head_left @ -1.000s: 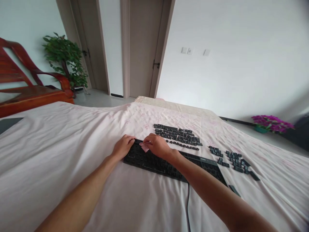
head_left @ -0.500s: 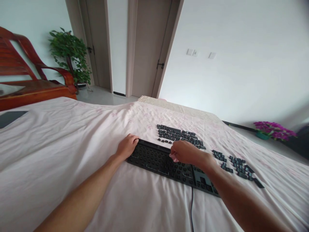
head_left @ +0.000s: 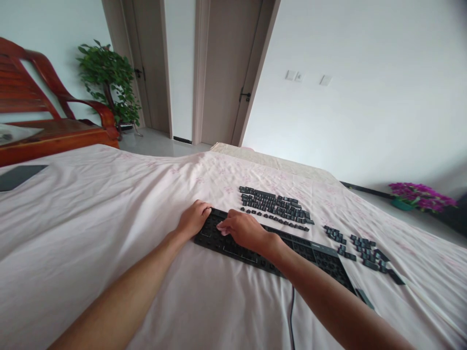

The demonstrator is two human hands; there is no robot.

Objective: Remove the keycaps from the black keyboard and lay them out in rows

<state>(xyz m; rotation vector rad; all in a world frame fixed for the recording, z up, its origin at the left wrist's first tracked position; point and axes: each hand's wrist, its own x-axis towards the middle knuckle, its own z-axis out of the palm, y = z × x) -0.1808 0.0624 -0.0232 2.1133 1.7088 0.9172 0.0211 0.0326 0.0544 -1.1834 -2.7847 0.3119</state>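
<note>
A black keyboard (head_left: 310,253) with its keycaps removed lies on a bed covered by a pale pink sheet (head_left: 109,218). My left hand (head_left: 192,219) grips the keyboard's left end, fingers curled over the edge. My right hand (head_left: 241,229) presses down on the left part of the keyboard, fingers closed on a small pink cloth that barely shows under them. Rows of loose black keycaps (head_left: 275,206) lie just beyond the keyboard. A second scattered group of keycaps (head_left: 361,245) lies to the right.
A black cable (head_left: 291,316) runs from the keyboard toward me. A dark flat device (head_left: 18,176) lies at the bed's left edge. A red wooden chair (head_left: 47,126), a green plant (head_left: 109,82), doors and purple flowers (head_left: 419,194) stand beyond.
My right hand swept right across the keyboard with the cloth, then came back to the left part. My left hand stayed on the keyboard's left end.
</note>
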